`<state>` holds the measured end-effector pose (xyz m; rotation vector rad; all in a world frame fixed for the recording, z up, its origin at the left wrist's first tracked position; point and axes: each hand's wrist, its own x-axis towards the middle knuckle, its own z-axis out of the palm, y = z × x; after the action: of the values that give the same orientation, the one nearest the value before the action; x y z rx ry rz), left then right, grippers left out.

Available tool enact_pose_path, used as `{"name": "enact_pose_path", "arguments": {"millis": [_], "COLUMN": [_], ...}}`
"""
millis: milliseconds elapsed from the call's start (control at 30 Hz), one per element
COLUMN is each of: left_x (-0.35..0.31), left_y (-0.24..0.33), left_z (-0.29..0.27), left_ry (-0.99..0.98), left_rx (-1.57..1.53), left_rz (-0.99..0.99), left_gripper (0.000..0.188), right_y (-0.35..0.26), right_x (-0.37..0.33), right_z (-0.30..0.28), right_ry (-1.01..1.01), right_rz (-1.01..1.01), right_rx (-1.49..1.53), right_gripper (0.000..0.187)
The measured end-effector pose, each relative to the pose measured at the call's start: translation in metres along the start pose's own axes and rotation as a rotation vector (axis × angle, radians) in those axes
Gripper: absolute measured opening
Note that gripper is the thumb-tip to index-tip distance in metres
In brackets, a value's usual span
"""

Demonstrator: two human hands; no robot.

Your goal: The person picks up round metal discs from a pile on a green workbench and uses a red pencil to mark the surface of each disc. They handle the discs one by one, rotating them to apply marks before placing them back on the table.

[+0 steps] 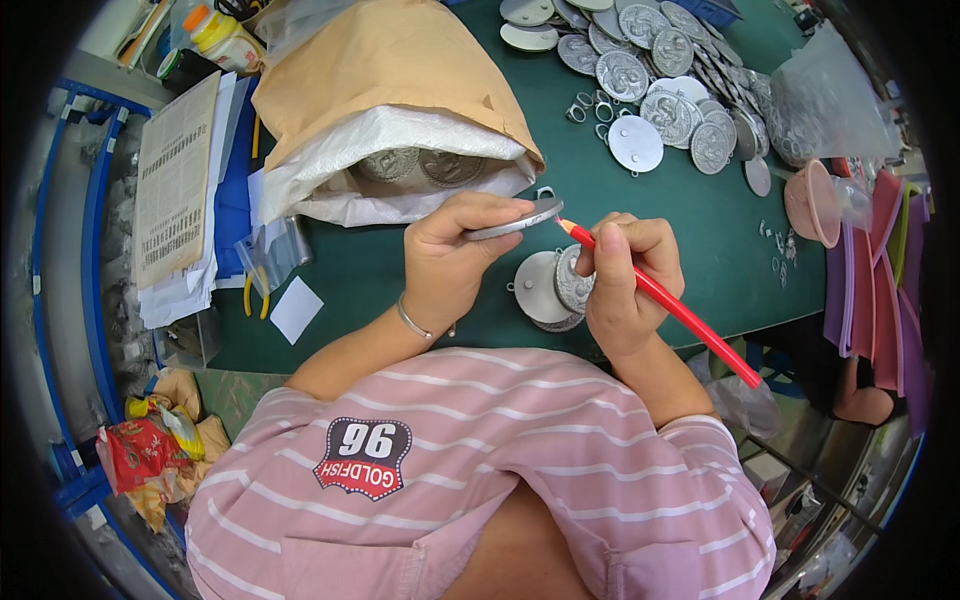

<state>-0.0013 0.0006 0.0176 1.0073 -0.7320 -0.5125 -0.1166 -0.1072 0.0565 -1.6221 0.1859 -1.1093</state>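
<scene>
Held nearly edge-on between thumb and fingers of my left hand is a round grey metal medal with a small loop on its rim. My right hand grips a red pencil, its tip close to the medal's edge by the loop; whether they touch I cannot tell. Below, between my hands, a few more medals lie stacked on the green table, one showing a plain face and another a relief. Just beyond my left hand gapes a brown paper sack with white lining and relief medals inside.
A large heap of medals covers the far right of the table. Small metal rings, a pink cup and a clear plastic bag sit at the right. Papers, yellow-handled pliers and a white slip are at the left.
</scene>
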Motion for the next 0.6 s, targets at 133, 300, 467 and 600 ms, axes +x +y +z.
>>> {"name": "enact_pose_path", "arguments": {"millis": [133,300,467,600], "left_x": [0.001,-0.001,0.004,0.010], "left_y": [0.002,0.004,0.007,0.017], "left_z": [0.003,0.002,0.003,0.002], "left_ry": [-0.036,-0.048,-0.048,-0.149], "left_rx": [-0.006,0.034,0.055,0.420], "left_rz": [0.063,0.088,0.152,0.363], "left_gripper": [0.025,0.026,0.025,0.024], "right_y": [0.001,-0.001,0.001,-0.001], "right_x": [-0.001,-0.002,-0.006,0.004], "right_z": [0.001,-0.003,-0.001,0.007], "right_ry": [0.027,-0.011,0.074,0.081], "right_rz": [0.015,0.029,0.243,0.510], "right_rx": [-0.004,-0.078,0.149,0.264], "right_gripper": [0.011,0.012,0.012,0.012]}}
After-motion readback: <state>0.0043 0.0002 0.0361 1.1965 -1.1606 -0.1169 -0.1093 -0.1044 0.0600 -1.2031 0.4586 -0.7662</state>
